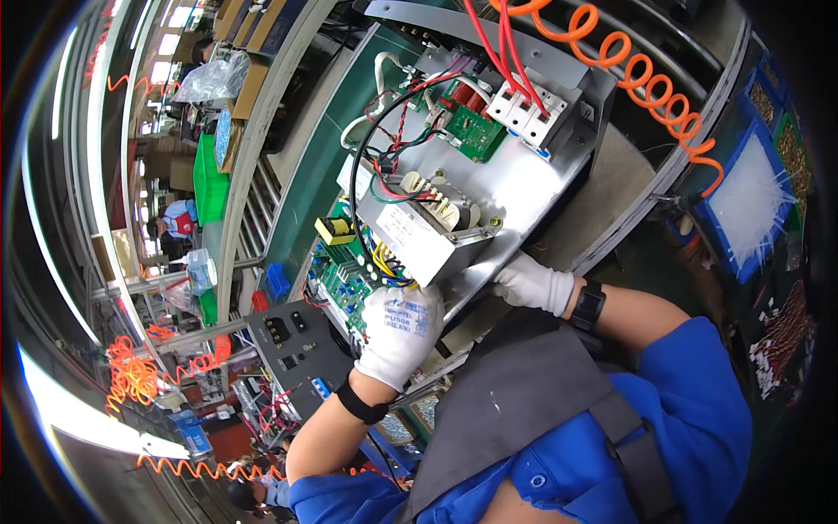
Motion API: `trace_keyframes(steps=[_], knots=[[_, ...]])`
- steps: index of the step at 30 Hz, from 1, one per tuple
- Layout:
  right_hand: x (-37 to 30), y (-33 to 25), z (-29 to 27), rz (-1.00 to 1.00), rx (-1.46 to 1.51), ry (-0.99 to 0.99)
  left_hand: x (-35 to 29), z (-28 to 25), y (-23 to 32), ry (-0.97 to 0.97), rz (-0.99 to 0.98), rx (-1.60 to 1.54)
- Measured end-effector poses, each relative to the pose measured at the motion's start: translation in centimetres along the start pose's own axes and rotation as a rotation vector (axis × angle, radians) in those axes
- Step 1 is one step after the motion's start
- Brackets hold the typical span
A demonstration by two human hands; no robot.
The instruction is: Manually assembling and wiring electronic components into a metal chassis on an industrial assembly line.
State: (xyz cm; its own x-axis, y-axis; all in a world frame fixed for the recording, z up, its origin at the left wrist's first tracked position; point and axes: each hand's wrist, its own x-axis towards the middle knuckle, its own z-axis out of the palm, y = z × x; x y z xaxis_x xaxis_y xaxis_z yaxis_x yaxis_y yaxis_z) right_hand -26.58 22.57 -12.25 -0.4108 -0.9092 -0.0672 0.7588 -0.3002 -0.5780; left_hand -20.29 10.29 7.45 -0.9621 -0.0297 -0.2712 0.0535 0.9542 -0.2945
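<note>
In front of me lies a metal chassis (524,196) carrying electrical parts. My left hand (403,327), in a white glove, is at its near left side, beside a bundle of yellow and blue wires (388,265) and a green circuit board (345,284). Its fingers are turned away and hidden, so any hold is unclear. My right hand (534,285), also gloved, has its fingers closed at the near right edge of the chassis. Between the hands stands a transformer (441,210) behind a pale metal bracket with a white label (403,231).
White circuit breakers (530,113) with red cables sit at the chassis's far end. An orange coiled hose (642,83) hangs along the right. Blue trays (746,205) of small parts stand at right. A dark panel (297,354) with sockets is at left. Other people are farther off.
</note>
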Motion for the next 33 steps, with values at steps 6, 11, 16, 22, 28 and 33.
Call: trace_keyframes(steps=[6,11,16,22,28,33], knots=[[-1.2,0.7,1.4,-0.076,-0.026,0.075,0.6,1.4,-0.1,0.132,0.132,0.064],[-0.9,2.2,1.9,0.009,0.211,0.183,0.6,1.7,0.1,0.071,0.167,0.235],[0.0,3.1,2.2,-0.033,0.166,0.259,0.4,0.9,0.3,-0.046,0.175,0.234],[-0.1,2.7,2.6,-0.020,0.125,0.271,0.0,-0.8,1.4,-0.035,0.096,0.117],[0.8,3.6,2.2,-0.555,-0.228,0.218,-1.2,-1.3,2.2,-0.019,-0.102,-0.063],[0.2,3.8,1.1,-0.484,-0.490,0.164,-1.2,-0.7,0.8,0.022,-0.008,-0.159]])
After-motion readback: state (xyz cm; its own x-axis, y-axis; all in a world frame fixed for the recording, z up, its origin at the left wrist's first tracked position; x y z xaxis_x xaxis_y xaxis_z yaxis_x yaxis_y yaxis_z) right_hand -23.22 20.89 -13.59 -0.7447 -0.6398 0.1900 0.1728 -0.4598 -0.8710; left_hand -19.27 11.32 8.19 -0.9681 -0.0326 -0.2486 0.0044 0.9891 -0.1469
